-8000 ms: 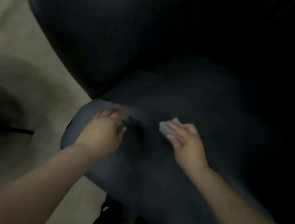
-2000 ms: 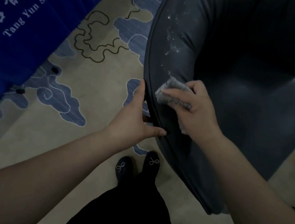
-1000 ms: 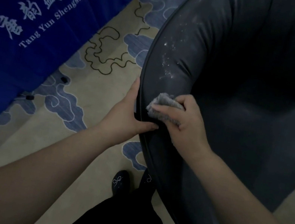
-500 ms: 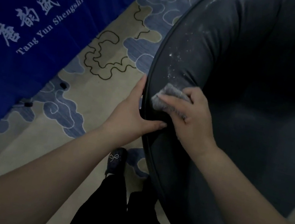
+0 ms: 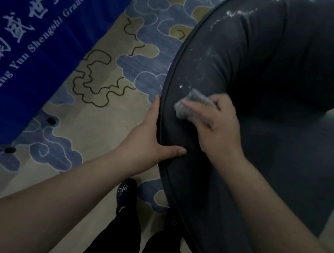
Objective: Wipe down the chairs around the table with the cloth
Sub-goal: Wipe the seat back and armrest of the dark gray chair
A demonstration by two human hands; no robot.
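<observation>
A dark grey padded chair [image 5: 283, 68] fills the right half of the head view, its curved backrest rim running from top centre down to the bottom. White specks dot the upper inner backrest. My right hand [image 5: 217, 126] presses a crumpled grey cloth [image 5: 192, 104] against the inner backrest just inside the rim. My left hand [image 5: 150, 137] grips the rim from outside, thumb lying over the inner face.
A blue tablecloth [image 5: 28, 35] with white lettering hangs at the left. Patterned beige and blue carpet [image 5: 103, 101] lies between it and the chair. My dark trousers and one shoe [image 5: 126, 195] stand below, close to the chair's back.
Over the last second my right hand has slid the cloth a little up the inner backrest toward the white specks. My left hand keeps its grip on the rim.
</observation>
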